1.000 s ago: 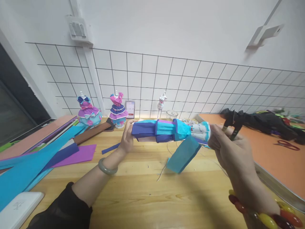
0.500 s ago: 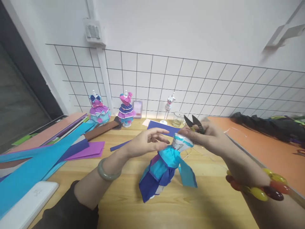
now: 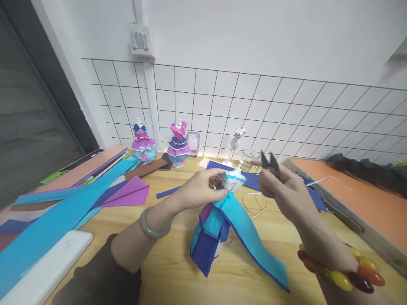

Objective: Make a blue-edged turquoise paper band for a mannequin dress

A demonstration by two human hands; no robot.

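Note:
A small white dress form point(image 3: 233, 181) stands tilted on the wooden table, wearing a layered paper skirt point(image 3: 206, 243) of turquoise, navy and some purple. From its waist a long turquoise paper strip point(image 3: 254, 239) with a navy edge trails down to the lower right. My left hand point(image 3: 203, 186) grips the form at its left side, thumb at the waist and fingers partly hidden behind. Off to the right, my right hand point(image 3: 281, 184) holds dark snips point(image 3: 271, 166), blades up and apart, with the index finger stretched toward the form.
Two dressed forms point(image 3: 143, 144) point(image 3: 177, 144) and a bare form point(image 3: 238, 137) stand along the wall, with a glass cup point(image 3: 251, 159) nearby. Paper strips point(image 3: 79, 207) and a white power bank point(image 3: 51, 267) lie left. White cord point(image 3: 254, 205) and navy paper point(image 3: 316, 199) lie right.
My right hand has moved away from the form to the right with the snips. My left hand has closed on the waist. The turquoise strip now stretches out on the right, and the view has shifted.

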